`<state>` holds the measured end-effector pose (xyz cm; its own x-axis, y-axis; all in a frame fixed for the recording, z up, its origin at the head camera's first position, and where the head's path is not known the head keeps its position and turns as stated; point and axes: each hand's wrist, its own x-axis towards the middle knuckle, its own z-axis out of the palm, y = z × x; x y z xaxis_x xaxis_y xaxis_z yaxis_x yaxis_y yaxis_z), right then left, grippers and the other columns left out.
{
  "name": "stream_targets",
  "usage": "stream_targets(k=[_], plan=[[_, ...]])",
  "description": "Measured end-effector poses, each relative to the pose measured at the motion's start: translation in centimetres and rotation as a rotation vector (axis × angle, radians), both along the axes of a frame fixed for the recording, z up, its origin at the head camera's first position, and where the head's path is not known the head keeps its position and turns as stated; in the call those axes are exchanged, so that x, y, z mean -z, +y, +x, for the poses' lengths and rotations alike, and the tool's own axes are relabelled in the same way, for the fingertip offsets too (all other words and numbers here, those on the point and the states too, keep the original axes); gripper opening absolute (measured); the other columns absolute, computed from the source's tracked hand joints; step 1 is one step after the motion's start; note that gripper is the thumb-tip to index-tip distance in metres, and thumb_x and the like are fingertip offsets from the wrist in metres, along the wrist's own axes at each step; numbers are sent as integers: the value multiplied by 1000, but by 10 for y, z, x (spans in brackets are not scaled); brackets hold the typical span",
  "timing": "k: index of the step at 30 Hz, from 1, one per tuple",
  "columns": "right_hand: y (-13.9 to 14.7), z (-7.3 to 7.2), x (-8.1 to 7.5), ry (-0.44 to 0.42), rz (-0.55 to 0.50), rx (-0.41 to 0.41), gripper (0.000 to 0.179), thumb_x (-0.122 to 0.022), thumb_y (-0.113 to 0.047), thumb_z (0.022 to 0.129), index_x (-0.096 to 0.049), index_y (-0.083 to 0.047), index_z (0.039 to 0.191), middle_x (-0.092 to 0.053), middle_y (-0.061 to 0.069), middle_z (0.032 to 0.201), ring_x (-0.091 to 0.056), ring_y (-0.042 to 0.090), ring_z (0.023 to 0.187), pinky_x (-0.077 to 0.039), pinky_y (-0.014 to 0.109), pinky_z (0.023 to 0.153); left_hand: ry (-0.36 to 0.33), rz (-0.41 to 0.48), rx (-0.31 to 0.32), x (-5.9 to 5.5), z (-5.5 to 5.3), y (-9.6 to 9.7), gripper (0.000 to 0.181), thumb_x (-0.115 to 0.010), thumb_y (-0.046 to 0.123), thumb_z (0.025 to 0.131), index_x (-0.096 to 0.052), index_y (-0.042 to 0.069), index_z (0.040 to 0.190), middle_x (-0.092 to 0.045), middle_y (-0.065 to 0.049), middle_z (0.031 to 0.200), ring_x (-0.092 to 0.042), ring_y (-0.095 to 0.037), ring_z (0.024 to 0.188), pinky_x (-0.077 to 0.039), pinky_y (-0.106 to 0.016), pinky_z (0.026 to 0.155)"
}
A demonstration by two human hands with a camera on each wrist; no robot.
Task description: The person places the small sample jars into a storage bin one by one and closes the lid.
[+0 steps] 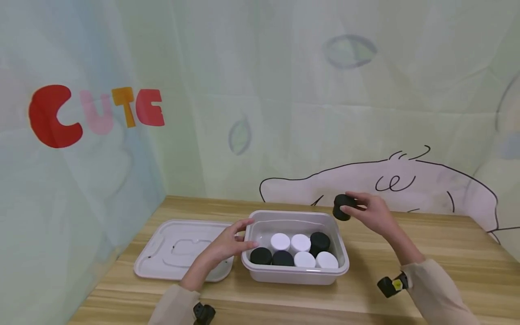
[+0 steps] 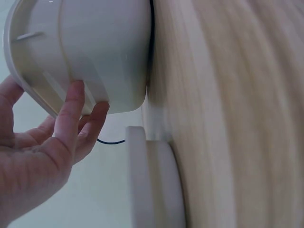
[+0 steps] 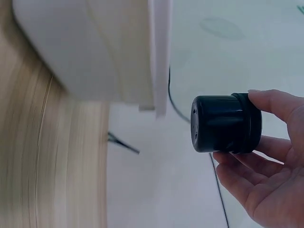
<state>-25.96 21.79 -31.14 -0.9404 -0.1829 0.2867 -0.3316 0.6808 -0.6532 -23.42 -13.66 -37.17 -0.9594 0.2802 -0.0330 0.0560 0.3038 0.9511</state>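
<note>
A person's right hand (image 1: 375, 212) holds a small black jar (image 1: 342, 206) in the air above the far right corner of a white plastic bin (image 1: 295, 271), fingers curled around it; the fingers cover part of the jar. The left hand (image 1: 231, 241) rests against the bin's left wall with fingers loosely extended, gripping nothing. Inside the bin sit black and white jars, their lower halves hidden by the wall. The bin's lid (image 1: 178, 248) lies flat on the wooden table (image 1: 447, 253) to the left, partly covered by the left forearm.
</note>
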Motion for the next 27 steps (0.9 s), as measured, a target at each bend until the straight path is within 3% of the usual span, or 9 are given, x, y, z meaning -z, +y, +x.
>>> stream_targets(k=[10,21,27], plan=[[-36,14,3,14,-65,-92,49,-67,-17,83,-52,6,123,-51,28,122,-53,39,107,-47,44,86,-5,-1,-9,0,-1,0,62,-70,14,80,-40,6,134,-38,-21,137,-46,-43,116,-51,-44,78],[-78,17,13,-61,-89,-166,48,-67,-19,82,-54,2,123,-54,23,122,-56,34,107,-48,39,86,-11,-7,-25,-1,0,2,62,-70,14,80,-42,7,134,-39,-19,137,-47,-42,116,-52,-43,77],[-103,18,19,-28,-109,-255,45,-69,-14,81,-56,4,120,-57,21,118,-58,31,103,-49,38,84,-13,0,-10,-1,-1,0,62,-70,15,80,-41,6,134,-38,-19,138,-47,-41,116,-52,-42,77]])
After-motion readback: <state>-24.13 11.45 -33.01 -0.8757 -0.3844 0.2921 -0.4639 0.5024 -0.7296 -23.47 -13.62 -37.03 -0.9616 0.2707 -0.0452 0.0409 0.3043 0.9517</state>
